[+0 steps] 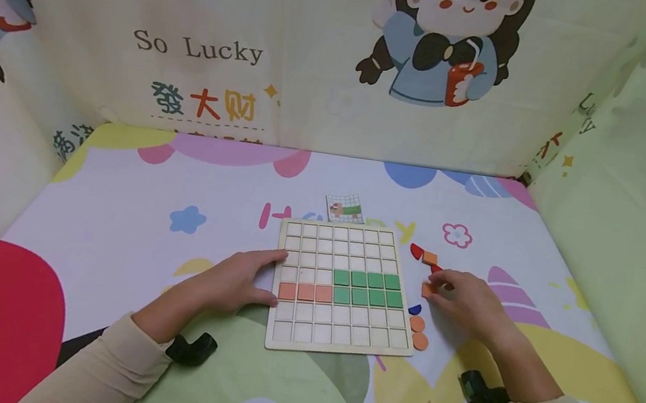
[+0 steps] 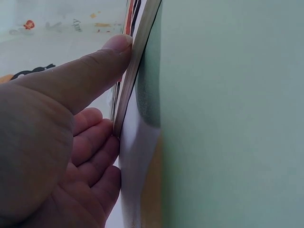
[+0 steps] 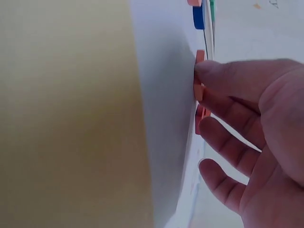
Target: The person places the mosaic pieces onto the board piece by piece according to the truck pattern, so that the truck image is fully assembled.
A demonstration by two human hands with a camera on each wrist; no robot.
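A pale wooden grid board (image 1: 304, 345) lies flat on the table, with green square tiles (image 1: 358, 296) in two rows and a short row of salmon-coloured square tiles (image 1: 305, 292). My left hand (image 1: 232, 278) touches the board's left edge, thumb and index finger spread apart along it. Beyond the right edge, my right hand (image 1: 469, 304) pinches an orange square tile (image 3: 199, 91) between thumb and index finger at table level. Its other fingers curve loosely. A red piece (image 1: 435, 269) shows partly behind that hand.
Right of the board lie a red quarter-round piece (image 1: 416, 251), another orange square tile (image 1: 429, 258), a blue rounded piece (image 1: 415, 309) and orange discs (image 1: 417, 324). A small pattern card (image 1: 345, 208) touches or nearly touches the board's far edge. Printed cloth walls (image 1: 310, 111) enclose the table.
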